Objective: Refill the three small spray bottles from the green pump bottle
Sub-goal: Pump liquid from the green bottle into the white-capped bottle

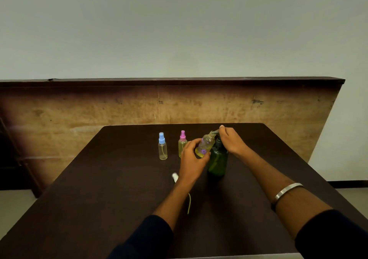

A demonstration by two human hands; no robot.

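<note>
The green pump bottle point(217, 162) stands upright on the dark table point(99, 179). My right hand point(232, 140) sits on its pump head, fingers closed over the top and nozzle. My left hand point(192, 157) holds an uncapped small clear bottle point(206, 144) tilted, its open neck up against the pump nozzle; yellowish liquid lies in its bottom. A blue-capped spray bottle point(162, 146) and a pink-capped spray bottle point(182, 143) stand upright to the left. A white spray cap point(175, 177) with its dip tube point(189, 203) lies on the table beside my left wrist.
A wooden panel point(159, 103) rises behind the table's far edge. The table's right edge point(310, 169) drops to the floor. A metal bangle point(286, 192) circles my right forearm.
</note>
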